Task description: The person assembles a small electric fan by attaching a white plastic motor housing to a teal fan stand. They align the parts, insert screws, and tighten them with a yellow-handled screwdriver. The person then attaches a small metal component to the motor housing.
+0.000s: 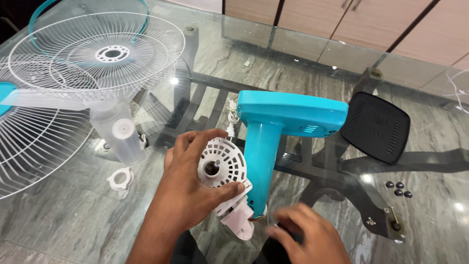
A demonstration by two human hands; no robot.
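- Two white wire fan guards (pixel 93 54) are being kept stacked at the far left of the glass table (pixel 303 58), one overhanging the other; a knock from an elbow could be sending them sliding on the smooth glass.
- A clear fan blade (pixel 119 134) is lying beneath them, with a small white ring nut (pixel 120 178) just beside it, loose and easily lost.
- The white motor housing (pixel 223 168) is being gripped by the left hand (pixel 193 183), fingers curled over its rim and thumb pressed on its lower face, the shaft pointing toward the camera.
- The housing is being held against the foot of the turquoise stand (pixel 273 132), which is lying on the table; if the grip is slackening, the joint could be twisting and the stand tipping onto the glass.
- The right hand (pixel 305 232) is being seen blurred below the stand; whether anything is being held cannot be told.
- A black cover plate (pixel 376 126) is resting to the right, well apart.
- Small black screws (pixel 398 189) are lying loose nearby and could be rolling off.
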